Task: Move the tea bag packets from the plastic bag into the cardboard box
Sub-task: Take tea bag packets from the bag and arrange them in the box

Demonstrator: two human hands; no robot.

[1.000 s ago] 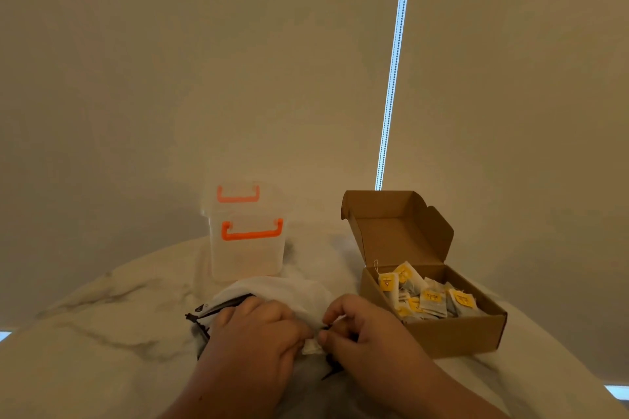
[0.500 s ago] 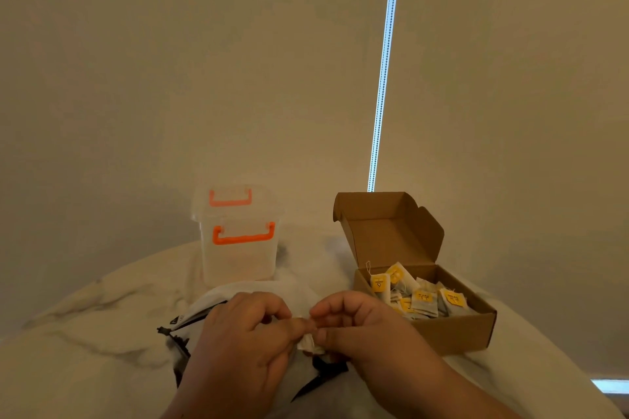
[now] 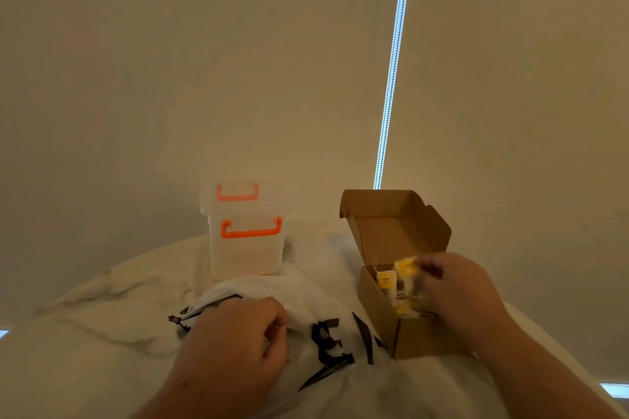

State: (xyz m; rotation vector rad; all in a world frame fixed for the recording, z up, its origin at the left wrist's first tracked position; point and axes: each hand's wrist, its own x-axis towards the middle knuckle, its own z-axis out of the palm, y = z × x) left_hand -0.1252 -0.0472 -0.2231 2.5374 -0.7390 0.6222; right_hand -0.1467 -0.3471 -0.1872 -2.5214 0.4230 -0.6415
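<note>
Surface [image 3: 102, 333]: pale marble-patterned top before a plain beige blind, which is split by one thin bright strip [image 3: 391, 78].
Tea bag packet [image 3: 405, 265]: a yellow-and-white blur held just above the mouth of the open cardboard box [image 3: 377, 316]. Motion smears it, so its tilt cannot be told.
Right grip [image 3: 459, 292]: fingertips pinched on that packet, with the hand over the box's open top and hiding most of what lies inside.
What changed: half a second ago both hands met over the plastic bag with a packet between them. Now the right one has swung across to the box with the packet, while the left has stayed at the bag.
Meaning for the task: by my reading, one more packet is about to be dropped into the box, so the transfer is mid-cycle and not finished.
Packets already boxed [image 3: 386, 280]: several lie inside, and one yellow tag stands by the left wall with its string up.
Plastic bag [image 3: 306, 303]: white with black print, crumpled on the surface and touching the box's left side. Whether any packets remain in it cannot be seen.
Left grip [image 3: 238, 333]: fingers curled into the bag's folds, holding it near its mouth.
Clear tub with orange handles [image 3: 246, 255]: lidded, behind the bag and apart from both hands.
</note>
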